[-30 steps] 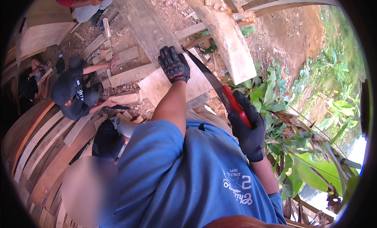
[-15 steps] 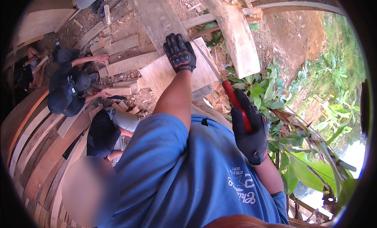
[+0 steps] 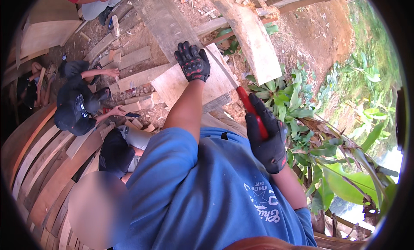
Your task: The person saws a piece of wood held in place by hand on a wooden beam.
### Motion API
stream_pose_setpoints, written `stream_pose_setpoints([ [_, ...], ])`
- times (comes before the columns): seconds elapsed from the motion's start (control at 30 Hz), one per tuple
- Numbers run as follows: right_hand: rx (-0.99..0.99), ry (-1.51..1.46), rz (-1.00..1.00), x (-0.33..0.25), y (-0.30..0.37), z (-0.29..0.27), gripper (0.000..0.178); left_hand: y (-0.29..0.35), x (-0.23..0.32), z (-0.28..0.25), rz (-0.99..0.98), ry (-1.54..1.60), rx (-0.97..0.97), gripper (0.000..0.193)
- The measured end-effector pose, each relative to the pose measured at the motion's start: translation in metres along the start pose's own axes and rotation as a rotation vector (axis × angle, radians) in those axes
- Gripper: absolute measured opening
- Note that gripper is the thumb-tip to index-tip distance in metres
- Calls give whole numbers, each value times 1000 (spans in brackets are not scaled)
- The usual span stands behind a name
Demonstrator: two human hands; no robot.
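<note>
My left hand (image 3: 193, 64), in a black glove with red trim, lies with fingers stretched on a pale wooden board (image 3: 172, 87). The fingertips reach toward a longer, weathered plank (image 3: 161, 23) beyond it. My right hand (image 3: 268, 135), gloved alike, is wrapped round the red handle of a handsaw (image 3: 248, 104). Its narrow blade, seen nearly edge-on, runs away from me along the right part of the pale board. Teeth are too small to make out.
A pale plank (image 3: 254, 47) slopes down at the right, beside leafy plants (image 3: 289, 99). On the left, a co-worker in dark clothes (image 3: 75, 103) handles wood pieces, and another person (image 3: 114, 151) sits close by. Curved stacked planks (image 3: 47, 181) line the lower left.
My right hand and the saw have shifted a little left and away from me, toward the board. The left hand stays flat on the board. The whole view has shifted slightly.
</note>
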State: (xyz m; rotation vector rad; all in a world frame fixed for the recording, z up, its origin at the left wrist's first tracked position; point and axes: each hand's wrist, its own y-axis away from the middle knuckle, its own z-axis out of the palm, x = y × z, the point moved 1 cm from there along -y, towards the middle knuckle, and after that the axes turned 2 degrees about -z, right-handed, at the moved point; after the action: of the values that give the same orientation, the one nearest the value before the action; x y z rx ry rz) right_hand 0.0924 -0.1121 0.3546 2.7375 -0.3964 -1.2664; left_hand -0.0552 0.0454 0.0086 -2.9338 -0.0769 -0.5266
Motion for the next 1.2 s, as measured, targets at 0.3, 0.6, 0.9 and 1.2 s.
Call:
stream_pose_setpoints([
  [0.3,14,-113,166,14,13,0,41,1,-3,-3,105,63,71,35],
  [0.6,65,-63,-3,26,28,15,45,6,-6,-3,147,55,70,34],
  [0.9,-36,-1,19,6,6,0,43,5,-1,-2,32,30,21,36],
  [1.2,-34,59,19,-2,-20,-18,38,6,1,4,-34,22,-9,37],
])
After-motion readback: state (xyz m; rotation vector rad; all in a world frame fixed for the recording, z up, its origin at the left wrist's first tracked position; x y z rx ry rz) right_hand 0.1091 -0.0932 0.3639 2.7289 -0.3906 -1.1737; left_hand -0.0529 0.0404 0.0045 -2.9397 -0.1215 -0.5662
